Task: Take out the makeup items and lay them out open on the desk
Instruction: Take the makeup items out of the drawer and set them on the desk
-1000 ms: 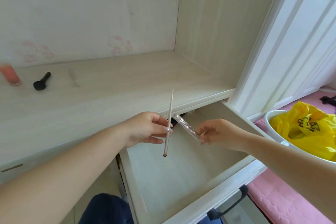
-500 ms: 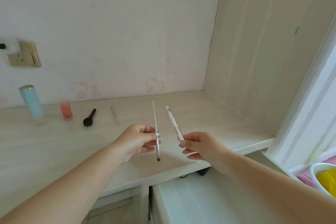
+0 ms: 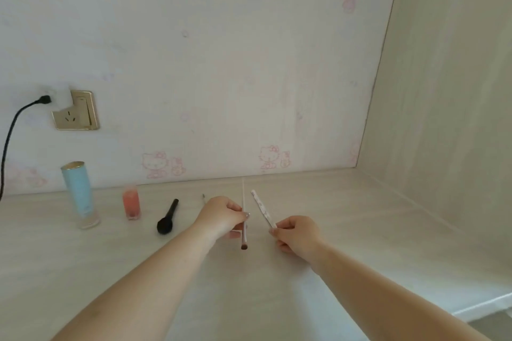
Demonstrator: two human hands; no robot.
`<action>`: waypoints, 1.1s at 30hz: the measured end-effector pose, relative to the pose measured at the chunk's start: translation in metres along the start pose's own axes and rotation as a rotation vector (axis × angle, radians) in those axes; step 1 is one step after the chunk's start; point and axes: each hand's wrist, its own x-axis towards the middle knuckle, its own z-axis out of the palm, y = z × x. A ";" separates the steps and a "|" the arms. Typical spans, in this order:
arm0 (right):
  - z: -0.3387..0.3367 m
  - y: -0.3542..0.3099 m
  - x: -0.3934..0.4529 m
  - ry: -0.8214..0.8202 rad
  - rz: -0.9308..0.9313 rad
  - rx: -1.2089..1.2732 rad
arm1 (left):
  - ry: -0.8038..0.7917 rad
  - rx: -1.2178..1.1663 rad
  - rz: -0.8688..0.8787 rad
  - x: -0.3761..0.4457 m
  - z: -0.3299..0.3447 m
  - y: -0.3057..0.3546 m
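My left hand [image 3: 220, 216] pinches a thin white makeup brush [image 3: 243, 213], held almost upright with its dark tip pointing down at the pale wooden desk [image 3: 346, 230]. Just to its right, my right hand [image 3: 297, 234] pinches the lower end of a slim patterned stick [image 3: 261, 207] that slants up and to the left. Both hands hover over the middle of the desk. On the desk to the left lie a black brush [image 3: 167, 217], a small thin stick [image 3: 204, 197] partly hidden by my left hand, a pink bottle [image 3: 131, 203] and a tall light-blue tube [image 3: 80, 194].
A gold wall socket [image 3: 76, 111] with a black plug and cable [image 3: 11, 130] sits on the cartoon-cat wallpaper at the left. A wooden side panel [image 3: 443, 119] closes the desk on the right. The desk's front right corner [image 3: 487, 300] shows at the lower right.
Both hands have risen from the open drawer to above the desk, carrying the brush and the stick. The view has tilted up, and the drawer has dropped out of sight.
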 end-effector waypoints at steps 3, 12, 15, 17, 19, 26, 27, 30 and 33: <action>0.003 -0.002 0.019 0.045 -0.008 -0.085 | 0.025 0.037 0.005 0.017 0.001 0.001; 0.008 -0.008 0.059 0.086 -0.003 -0.256 | 0.057 0.318 0.035 0.062 0.014 0.005; 0.008 -0.011 0.065 0.059 0.009 -0.274 | 0.104 0.465 0.060 0.073 0.016 0.004; 0.007 -0.013 0.067 0.056 0.001 -0.277 | 0.136 0.557 0.072 0.076 0.016 0.004; 0.007 -0.014 0.070 0.058 -0.011 -0.287 | 0.152 0.583 0.073 0.080 0.017 0.002; 0.009 -0.010 0.077 0.051 -0.001 -0.287 | 0.152 0.714 0.089 0.088 0.021 -0.001; 0.009 -0.010 0.077 0.053 -0.001 -0.283 | 0.149 0.716 0.088 0.089 0.021 -0.002; 0.009 -0.010 0.080 0.056 -0.003 -0.266 | 0.148 0.723 0.087 0.090 0.021 -0.002; 0.009 -0.007 0.081 0.058 -0.003 -0.232 | 0.153 0.731 0.094 0.090 0.020 -0.003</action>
